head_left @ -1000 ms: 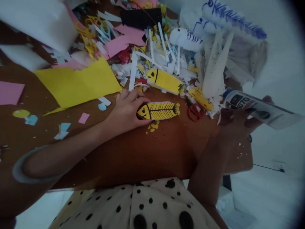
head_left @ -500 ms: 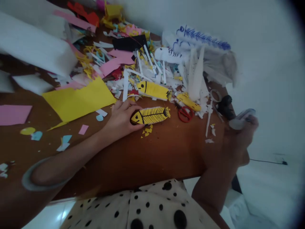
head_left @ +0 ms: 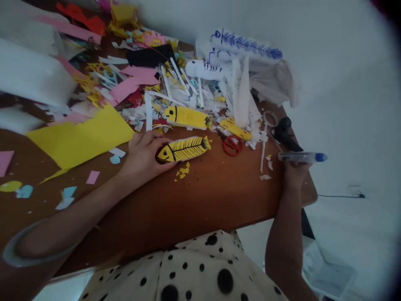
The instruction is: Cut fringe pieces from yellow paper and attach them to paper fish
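Note:
My left hand (head_left: 142, 156) rests on the brown table (head_left: 213, 196), its fingers curled round the head end of a yellow paper fish with black bone lines (head_left: 184, 148). Small yellow scraps (head_left: 182, 171) lie just below the fish. My right hand (head_left: 294, 171) is at the table's right end, closed on a glue tube with a blue cap (head_left: 302, 157) held level and pointing right. A second yellow paper fish (head_left: 187, 116) lies a little behind the first.
Red-handled scissors (head_left: 232, 145) lie right of the fish. A heap of paper strips, white pens and white paper fish (head_left: 203, 69) fills the back. A yellow sheet (head_left: 79, 136) lies at left. A tape ring (head_left: 270, 118) and a black tool (head_left: 285, 133) sit near the right edge.
My right hand has brought the glue tube down from up in the air to the table's right end. The left hand has stayed on the yellow fish. The view has shifted right.

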Available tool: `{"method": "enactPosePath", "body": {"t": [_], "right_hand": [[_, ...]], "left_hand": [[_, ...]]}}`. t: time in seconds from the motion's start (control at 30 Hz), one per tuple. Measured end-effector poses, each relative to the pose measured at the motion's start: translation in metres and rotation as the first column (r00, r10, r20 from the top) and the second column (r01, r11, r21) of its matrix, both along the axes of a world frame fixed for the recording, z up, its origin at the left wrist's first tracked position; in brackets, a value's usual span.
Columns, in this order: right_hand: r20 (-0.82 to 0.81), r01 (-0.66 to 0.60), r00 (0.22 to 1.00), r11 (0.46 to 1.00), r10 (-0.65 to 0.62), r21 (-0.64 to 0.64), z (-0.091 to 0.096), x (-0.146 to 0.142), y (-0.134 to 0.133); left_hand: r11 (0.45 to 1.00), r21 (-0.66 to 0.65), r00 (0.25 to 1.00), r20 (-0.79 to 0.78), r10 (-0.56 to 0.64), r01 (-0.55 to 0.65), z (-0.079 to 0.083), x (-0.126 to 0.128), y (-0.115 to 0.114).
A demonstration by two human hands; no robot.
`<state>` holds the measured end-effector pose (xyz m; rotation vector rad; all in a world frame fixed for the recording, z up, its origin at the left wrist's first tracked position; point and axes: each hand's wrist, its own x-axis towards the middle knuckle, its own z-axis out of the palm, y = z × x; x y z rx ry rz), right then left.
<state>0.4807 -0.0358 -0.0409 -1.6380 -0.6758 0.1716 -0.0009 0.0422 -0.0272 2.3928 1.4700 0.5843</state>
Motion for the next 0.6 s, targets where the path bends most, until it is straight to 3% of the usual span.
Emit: {"method": "enactPosePath", "body": {"t": [0.4,0.5,0.6], "right_hand": [[-0.055,0.124,0.990,0.987,-0.131,-0.105,0.004,-0.005,0.013],[-0.013,0.196,0.980,0.979,-0.197,-0.060,0.017,-0.017,-0.002],[0.074,0.340,0.936,0.938,-0.344,0.069,0.043,-0.044,-0.020]], "left_hand": [[0.999,0.048,1.000,-0.013,0.009,-0.009,0.003,-0.003,0.004],[0.999,0.051,1.000,-0.012,0.014,-0.014,0.002,-0.004,0.005],[0.997,0.063,0.999,0.000,0.041,-0.041,0.001,-0.004,0.006]]}}
